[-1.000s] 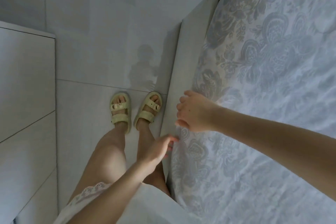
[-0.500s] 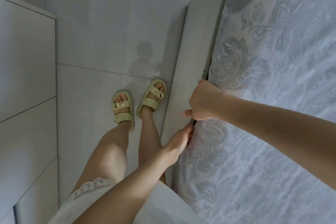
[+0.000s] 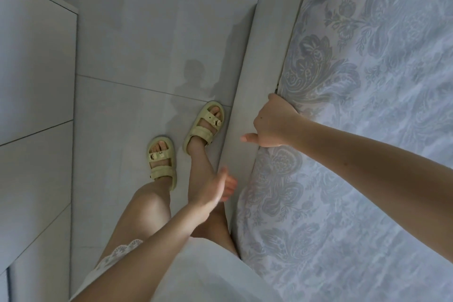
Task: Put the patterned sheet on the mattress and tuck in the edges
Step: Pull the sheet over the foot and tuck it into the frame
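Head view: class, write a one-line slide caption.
Right hand presses the patterned sheet down at the bed frame; left hand hangs open.

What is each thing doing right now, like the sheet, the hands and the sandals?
Sheet: spread over the mattress, its edge going down beside the bed frame.
Right hand: fingers pushed down at the sheet's edge, thumb sticking out.
Left hand: open, off the sheet, holding nothing.
Sandals: on both feet, flat on the floor.
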`<control>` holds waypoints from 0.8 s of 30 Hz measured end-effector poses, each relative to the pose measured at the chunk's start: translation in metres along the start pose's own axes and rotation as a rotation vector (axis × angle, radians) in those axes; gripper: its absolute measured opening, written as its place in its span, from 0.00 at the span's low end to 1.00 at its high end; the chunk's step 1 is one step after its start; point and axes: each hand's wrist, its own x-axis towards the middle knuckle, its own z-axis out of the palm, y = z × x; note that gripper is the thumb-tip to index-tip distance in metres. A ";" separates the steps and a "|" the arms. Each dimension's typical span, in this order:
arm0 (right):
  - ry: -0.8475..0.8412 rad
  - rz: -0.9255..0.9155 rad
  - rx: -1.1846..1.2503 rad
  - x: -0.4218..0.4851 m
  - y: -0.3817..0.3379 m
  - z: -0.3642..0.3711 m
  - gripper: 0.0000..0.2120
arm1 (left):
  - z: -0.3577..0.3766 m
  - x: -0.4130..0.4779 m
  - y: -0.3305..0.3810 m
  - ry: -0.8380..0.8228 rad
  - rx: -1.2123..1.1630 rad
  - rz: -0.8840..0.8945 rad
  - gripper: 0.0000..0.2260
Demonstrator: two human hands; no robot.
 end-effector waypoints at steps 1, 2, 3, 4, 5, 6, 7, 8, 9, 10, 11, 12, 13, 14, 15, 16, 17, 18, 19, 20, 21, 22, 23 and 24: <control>0.022 0.002 -0.010 -0.003 -0.004 0.000 0.36 | 0.001 -0.003 -0.017 -0.058 0.042 -0.046 0.26; 0.050 0.008 -0.031 -0.008 -0.009 0.002 0.36 | 0.006 -0.008 -0.030 -0.138 0.057 -0.079 0.25; 0.087 0.017 -0.062 -0.014 -0.016 0.006 0.35 | 0.011 -0.008 -0.047 -0.201 0.062 -0.100 0.25; 0.129 0.037 -0.091 -0.021 -0.025 0.011 0.34 | 0.014 -0.011 -0.056 -0.231 0.032 -0.089 0.26; 0.179 0.058 -0.089 -0.025 -0.034 0.019 0.34 | 0.014 -0.007 -0.065 -0.189 -0.010 -0.059 0.26; 0.251 0.068 -0.061 -0.029 -0.044 0.028 0.32 | 0.013 -0.006 -0.069 -0.109 -0.047 0.028 0.22; 0.345 0.059 -0.022 -0.031 -0.057 0.038 0.31 | 0.012 -0.003 -0.070 -0.030 -0.071 0.088 0.18; 0.451 0.039 0.013 -0.032 -0.072 0.048 0.30 | 0.013 -0.001 -0.071 -0.006 -0.084 0.119 0.16; 0.529 0.022 0.051 -0.032 -0.087 0.057 0.30 | 0.017 -0.003 -0.071 -0.075 -0.079 0.103 0.13; 0.544 0.000 0.099 -0.032 -0.102 0.066 0.31 | 0.027 -0.009 -0.071 -0.189 -0.056 0.066 0.14; 0.511 -0.025 0.143 -0.033 -0.117 0.074 0.32 | 0.036 -0.007 -0.078 -0.272 -0.019 0.024 0.18; 0.459 -0.034 0.161 -0.034 -0.131 0.080 0.33 | 0.047 -0.013 -0.081 -0.283 -0.008 0.022 0.20; 0.402 -0.021 0.148 -0.035 -0.142 0.083 0.34 | 0.053 -0.009 -0.089 -0.281 -0.038 -0.004 0.19; 0.352 0.001 0.116 -0.036 -0.150 0.084 0.34 | 0.055 -0.010 -0.091 -0.285 -0.081 -0.019 0.19; 0.300 0.024 0.090 -0.034 -0.156 0.084 0.34 | 0.051 -0.006 -0.095 -0.295 -0.132 -0.032 0.19; 0.259 0.045 0.083 -0.031 -0.159 0.083 0.33 | 0.045 -0.004 -0.097 -0.303 -0.136 -0.018 0.20; 0.228 0.064 0.084 -0.026 -0.161 0.081 0.33 | 0.036 -0.001 -0.098 -0.298 -0.147 -0.001 0.20; 0.200 0.078 0.069 -0.021 -0.164 0.079 0.33 | 0.027 0.001 -0.100 -0.255 -0.148 0.038 0.20; 0.162 0.094 0.035 -0.015 -0.167 0.076 0.33 | 0.020 0.006 -0.107 -0.196 -0.153 0.064 0.21; 0.125 0.102 -0.012 -0.010 -0.171 0.074 0.33 | 0.014 0.008 -0.115 -0.137 -0.148 0.092 0.22; 0.080 0.117 -0.048 -0.006 -0.174 0.072 0.33 | 0.010 0.005 -0.125 -0.110 -0.109 0.112 0.22; 0.037 0.132 -0.062 -0.003 -0.177 0.072 0.32 | 0.009 -0.002 -0.138 -0.112 -0.071 0.121 0.22; 0.015 0.141 -0.047 -0.003 -0.180 0.072 0.32 | 0.010 -0.008 -0.153 -0.131 -0.047 0.115 0.21; 0.022 0.145 -0.028 -0.005 -0.182 0.072 0.31 | 0.012 -0.015 -0.169 -0.160 -0.058 0.100 0.20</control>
